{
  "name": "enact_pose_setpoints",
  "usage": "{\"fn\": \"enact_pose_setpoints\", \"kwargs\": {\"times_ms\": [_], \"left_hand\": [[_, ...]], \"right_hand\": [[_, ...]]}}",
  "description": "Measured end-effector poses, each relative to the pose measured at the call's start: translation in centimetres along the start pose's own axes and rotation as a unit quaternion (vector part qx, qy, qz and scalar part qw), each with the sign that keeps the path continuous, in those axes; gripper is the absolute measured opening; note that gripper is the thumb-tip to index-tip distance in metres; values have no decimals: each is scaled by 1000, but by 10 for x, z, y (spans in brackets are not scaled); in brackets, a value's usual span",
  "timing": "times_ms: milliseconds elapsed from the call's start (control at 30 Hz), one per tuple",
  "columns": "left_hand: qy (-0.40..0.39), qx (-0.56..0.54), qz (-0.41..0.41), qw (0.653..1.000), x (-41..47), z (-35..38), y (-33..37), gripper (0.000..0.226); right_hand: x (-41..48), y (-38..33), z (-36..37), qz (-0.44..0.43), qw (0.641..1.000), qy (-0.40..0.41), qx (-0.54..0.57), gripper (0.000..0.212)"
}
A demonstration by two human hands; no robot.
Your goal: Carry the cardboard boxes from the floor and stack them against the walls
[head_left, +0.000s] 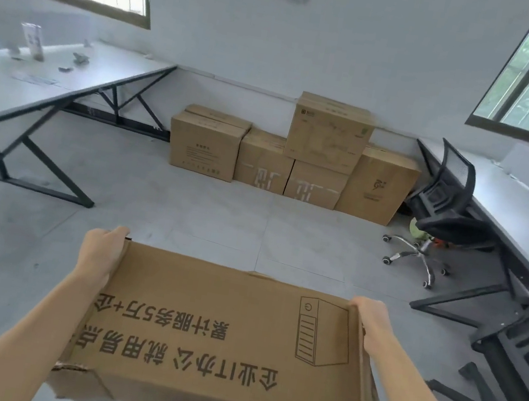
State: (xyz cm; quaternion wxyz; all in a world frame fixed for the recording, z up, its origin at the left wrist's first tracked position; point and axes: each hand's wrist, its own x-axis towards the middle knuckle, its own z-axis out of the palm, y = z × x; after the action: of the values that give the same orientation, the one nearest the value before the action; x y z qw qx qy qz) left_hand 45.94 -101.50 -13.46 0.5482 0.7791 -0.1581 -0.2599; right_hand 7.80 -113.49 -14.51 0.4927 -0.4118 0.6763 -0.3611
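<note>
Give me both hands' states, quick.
Left hand: grips the box at its left end.
Right hand: grips the box at its right end.

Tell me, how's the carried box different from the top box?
The carried box is held by the left hand and right hand; the top box rests on other boxes. The carried box has big writing and torn edges; the top box looks neat. Both are brown cardboard.

"企业IT办公" on the cardboard box (225, 350)
</note>
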Motion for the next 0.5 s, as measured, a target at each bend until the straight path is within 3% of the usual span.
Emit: {"fn": "enact_pose_setpoints", "kwargs": {"times_ms": [233,500], "left_hand": [[-8,-15,-12,1000,113,81,57,32],[-46,-35,39,998,198,182,118,33]], "right_hand": [[119,-65,62,19,999,7,-33,24],[233,-118,87,26,998,60,0,30]]}}
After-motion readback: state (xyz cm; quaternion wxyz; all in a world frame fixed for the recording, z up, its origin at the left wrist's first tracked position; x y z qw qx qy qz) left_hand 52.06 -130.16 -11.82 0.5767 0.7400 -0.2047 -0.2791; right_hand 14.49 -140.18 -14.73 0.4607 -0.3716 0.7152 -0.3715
